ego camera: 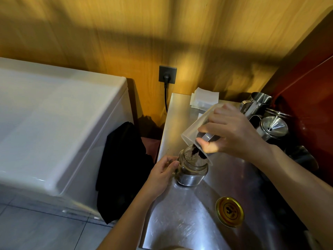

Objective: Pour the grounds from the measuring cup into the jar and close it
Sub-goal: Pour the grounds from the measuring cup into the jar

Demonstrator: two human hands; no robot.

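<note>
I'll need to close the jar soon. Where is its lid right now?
The gold lid lies flat on the steel counter, low and right of centre in the head view, nearer the person than the jar, untouched by either hand.

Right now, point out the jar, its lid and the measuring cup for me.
jar (191,175): head view, on its glass side wall, above the counter.
lid (229,211): head view, on the middle of its gold top.
measuring cup (193,129): head view, on its clear tilted wall, near the rim.
</note>
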